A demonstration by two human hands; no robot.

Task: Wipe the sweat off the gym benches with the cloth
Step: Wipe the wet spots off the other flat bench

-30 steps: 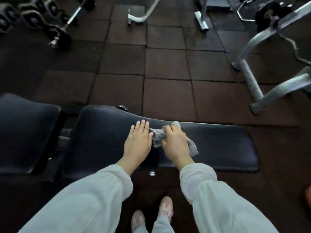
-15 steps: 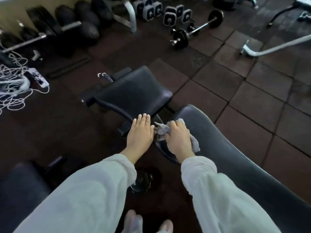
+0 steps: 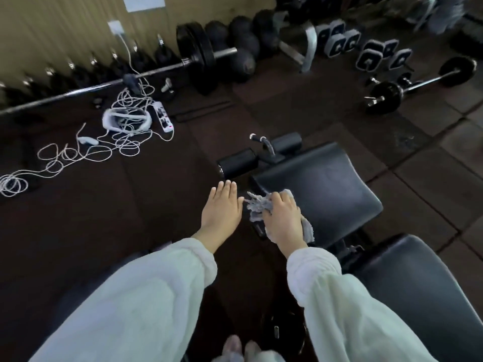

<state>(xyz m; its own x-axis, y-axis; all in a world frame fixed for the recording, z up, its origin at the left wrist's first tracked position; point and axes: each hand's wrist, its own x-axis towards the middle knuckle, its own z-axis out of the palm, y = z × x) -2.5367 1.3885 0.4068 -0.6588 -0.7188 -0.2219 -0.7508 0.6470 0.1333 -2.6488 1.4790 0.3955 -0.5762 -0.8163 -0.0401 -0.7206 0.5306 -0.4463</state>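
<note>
A black padded gym bench runs from the lower right toward the middle: its long back pad point(image 3: 418, 291) lies at the lower right and its seat pad point(image 3: 321, 186) sits beyond it. My right hand point(image 3: 282, 218) grips a crumpled grey cloth point(image 3: 257, 205) at the near left corner of the seat pad. Part of the cloth hangs out under my wrist on the right. My left hand point(image 3: 222, 207) hovers flat with straight fingers just left of the cloth, over the dark floor, holding nothing.
Black foam leg rollers point(image 3: 240, 162) stick out at the bench's far end. White cables and a power strip point(image 3: 163, 117) lie tangled on the floor at left. A loaded barbell point(image 3: 198, 61) and dumbbells point(image 3: 376, 56) line the far wall. A short barbell point(image 3: 418, 84) lies at far right.
My view has swung left from the long back pad to the seat pad. Both hands moved left with it; my left hand has come off the pad and now hovers over the floor.
</note>
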